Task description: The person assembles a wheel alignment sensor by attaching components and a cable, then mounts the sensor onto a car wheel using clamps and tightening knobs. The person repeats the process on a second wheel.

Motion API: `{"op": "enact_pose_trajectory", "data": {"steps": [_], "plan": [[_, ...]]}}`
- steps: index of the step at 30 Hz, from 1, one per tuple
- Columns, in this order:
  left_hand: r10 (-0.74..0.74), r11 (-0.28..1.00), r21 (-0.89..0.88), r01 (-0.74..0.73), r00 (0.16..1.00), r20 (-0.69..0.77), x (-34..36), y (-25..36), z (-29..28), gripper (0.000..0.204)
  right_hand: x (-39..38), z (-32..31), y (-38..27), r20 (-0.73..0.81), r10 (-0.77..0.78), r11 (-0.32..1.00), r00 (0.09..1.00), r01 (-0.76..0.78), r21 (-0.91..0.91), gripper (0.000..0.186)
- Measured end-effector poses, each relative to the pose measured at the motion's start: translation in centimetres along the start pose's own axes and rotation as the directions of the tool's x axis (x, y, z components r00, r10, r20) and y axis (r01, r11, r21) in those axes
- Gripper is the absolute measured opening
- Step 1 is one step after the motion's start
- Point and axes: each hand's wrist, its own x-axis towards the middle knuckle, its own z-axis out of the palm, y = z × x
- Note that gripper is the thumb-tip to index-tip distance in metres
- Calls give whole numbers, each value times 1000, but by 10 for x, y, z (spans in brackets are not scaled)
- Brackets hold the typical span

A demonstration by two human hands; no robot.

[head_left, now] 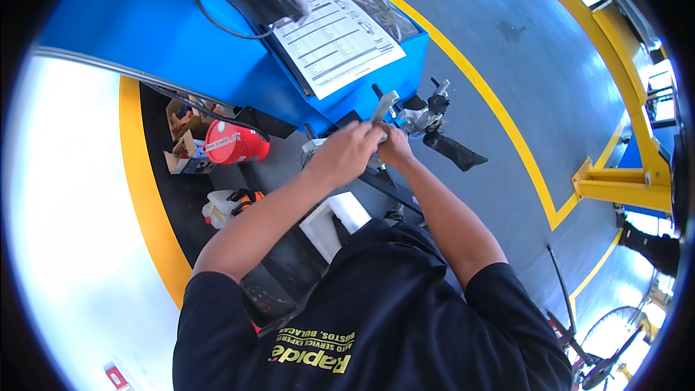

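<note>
Left hand: the metal device point(417, 120) is grasped near its middle by the left hand point(343, 153), with the fingers curled inward and little gap left.
Right hand: the same device is gripped by the right hand point(394, 148), whose curled fingers are pressed close beside the left; the exact part enclosed cannot be told, being covered by the hands.
Device position: held just in front of the blue cabinet point(362, 105), above the grey floor; a grey upright piece point(386, 106) is seen beyond the hands, and a black paddle-shaped part point(455, 150) at the right.
Printed sheet: laid on the cabinet; rows of small print and vehicle drawings are borne by the sheet point(340, 38).
Shirt lettering: yellow print is carried on the black shirt point(405, 304).
Bucket marking: a pale lettered strip is seen on the red bucket point(245, 148).
Count: two hands, one device, one sheet, one bucket, one whitish jug point(218, 208).
</note>
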Motion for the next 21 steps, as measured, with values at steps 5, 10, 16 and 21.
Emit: {"op": "enact_pose_trajectory", "data": {"steps": [5,10,16,21], "plan": [[-278,934,235,270,961,1,1,-19,-15,21,1,-4,-6,-5,33,999,999,-33,41,28],[-129,967,234,101,986,108,-5,1,1,25,-6,-7,-12,-70,-44,995,997,50,84,28],[-157,966,183,183,977,-146,10,-26,-4,27,-9,-9,-13,-84,-39,992,996,49,117,29],[-236,936,281,211,970,61,-8,-2,-4,31,-8,-7,-7,-51,-16,998,999,19,63,29]]}}
